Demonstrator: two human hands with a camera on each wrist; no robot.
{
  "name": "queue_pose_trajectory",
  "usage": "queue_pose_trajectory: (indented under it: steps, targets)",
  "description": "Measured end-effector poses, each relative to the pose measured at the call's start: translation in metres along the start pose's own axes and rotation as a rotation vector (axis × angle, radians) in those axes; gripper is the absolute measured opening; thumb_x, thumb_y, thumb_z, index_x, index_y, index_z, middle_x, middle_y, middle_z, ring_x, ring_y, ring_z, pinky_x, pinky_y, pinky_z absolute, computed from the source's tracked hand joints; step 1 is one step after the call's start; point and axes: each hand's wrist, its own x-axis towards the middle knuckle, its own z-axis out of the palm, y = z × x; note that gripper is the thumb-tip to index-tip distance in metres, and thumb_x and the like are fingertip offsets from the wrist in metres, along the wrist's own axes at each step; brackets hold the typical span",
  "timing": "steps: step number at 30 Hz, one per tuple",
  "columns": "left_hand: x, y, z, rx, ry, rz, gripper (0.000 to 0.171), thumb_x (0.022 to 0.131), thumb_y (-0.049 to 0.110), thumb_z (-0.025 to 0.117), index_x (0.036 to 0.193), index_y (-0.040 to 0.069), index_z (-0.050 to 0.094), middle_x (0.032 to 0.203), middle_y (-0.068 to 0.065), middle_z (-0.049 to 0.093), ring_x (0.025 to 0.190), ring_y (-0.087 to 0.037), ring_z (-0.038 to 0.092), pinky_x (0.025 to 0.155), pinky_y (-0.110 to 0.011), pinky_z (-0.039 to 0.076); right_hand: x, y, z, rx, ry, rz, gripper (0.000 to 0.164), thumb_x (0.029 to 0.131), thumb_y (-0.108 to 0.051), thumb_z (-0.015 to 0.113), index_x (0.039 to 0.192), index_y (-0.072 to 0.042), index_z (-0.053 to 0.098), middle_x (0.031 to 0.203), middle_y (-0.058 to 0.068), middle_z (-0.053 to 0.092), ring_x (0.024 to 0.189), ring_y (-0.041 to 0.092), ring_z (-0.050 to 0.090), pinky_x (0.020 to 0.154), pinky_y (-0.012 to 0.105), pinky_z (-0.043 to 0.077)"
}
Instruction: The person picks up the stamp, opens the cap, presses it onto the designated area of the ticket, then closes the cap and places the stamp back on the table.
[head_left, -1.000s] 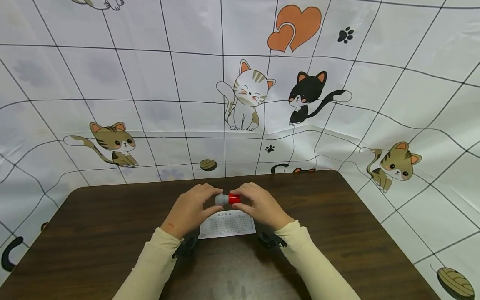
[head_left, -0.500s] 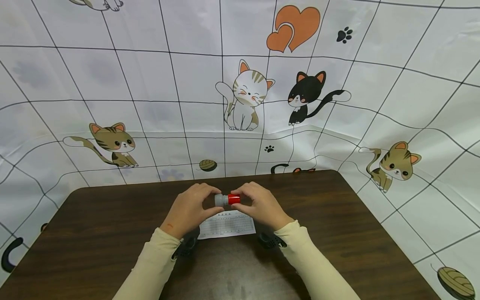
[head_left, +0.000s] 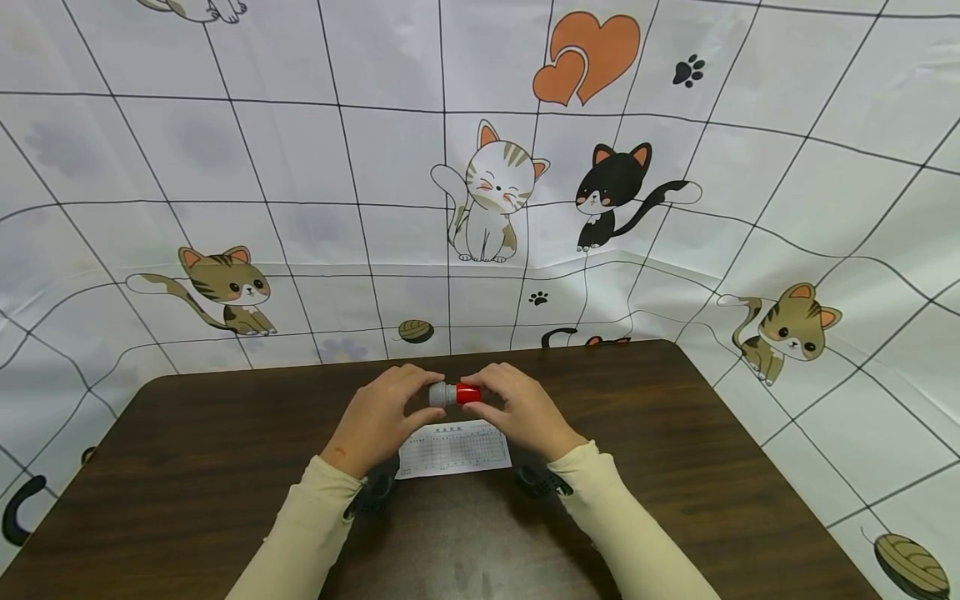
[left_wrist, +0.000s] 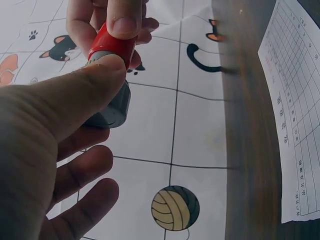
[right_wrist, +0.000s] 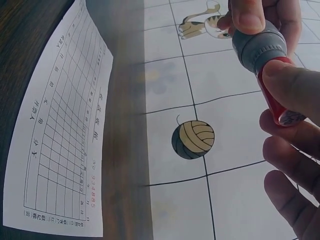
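A small stamp (head_left: 468,393) with a red part and a grey part lies sideways between both hands, above the table. The left hand (head_left: 384,414) pinches the grey part between thumb and fingers. On the red part, the right hand (head_left: 525,410) has its thumb and fingertips. Seen from the left wrist, the stamp (left_wrist: 117,107) shows its dark grey end below the thumb, while the other left fingers spread loosely. In the right wrist view the stamp (right_wrist: 272,95) has a patterned tip at its red end. A printed form (head_left: 454,450) lies flat just below the hands.
The dark wooden table (head_left: 225,467) runs back to a white cloth wall (head_left: 315,167) printed with cats and grid lines. Black devices are strapped at both wrists, below the cream sleeves (head_left: 307,525).
Both hands keep their hold and stay almost in place. The stamp has risen very slightly between them; the form has not moved.
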Motion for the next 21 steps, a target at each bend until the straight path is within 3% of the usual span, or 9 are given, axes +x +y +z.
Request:
queue_pose_trajectory:
  steps: [7, 15, 21]
  targets:
    - [-0.0006, -0.0002, 0.0003, 0.016, -0.003, -0.016, 0.050, 0.082, 0.039, 0.089, 0.122, 0.014, 0.073, 0.117, -0.003, 0.073, 0.104, -0.023, 0.068, 0.086, -0.042, 0.061, -0.0003, -0.0011, -0.0007, -0.019, 0.021, -0.006, 0.032, 0.088, -0.019, 0.085, 0.118, -0.013, 0.075, 0.103, -0.003, 0.072, 0.089, 0.009, 0.058, 0.075, 0.024, 0.055]
    - [-0.0005, -0.0014, 0.0025, 0.014, 0.015, 0.006, 0.049, 0.082, 0.033, 0.090, 0.123, 0.013, 0.073, 0.118, -0.003, 0.073, 0.103, -0.022, 0.068, 0.084, -0.041, 0.061, 0.0000, -0.0019, -0.0003, -0.008, 0.032, -0.025, 0.033, 0.088, -0.018, 0.085, 0.119, -0.011, 0.074, 0.105, -0.002, 0.072, 0.090, 0.011, 0.059, 0.076, 0.026, 0.055]
    - [-0.0002, -0.0005, 0.0012, 0.011, 0.014, -0.003, 0.050, 0.081, 0.037, 0.090, 0.121, 0.013, 0.073, 0.114, -0.003, 0.073, 0.100, -0.021, 0.067, 0.082, -0.041, 0.061, 0.0000, -0.0022, -0.0015, -0.004, 0.030, -0.012, 0.033, 0.088, -0.019, 0.085, 0.118, -0.012, 0.074, 0.105, -0.003, 0.072, 0.092, 0.011, 0.060, 0.078, 0.026, 0.056]
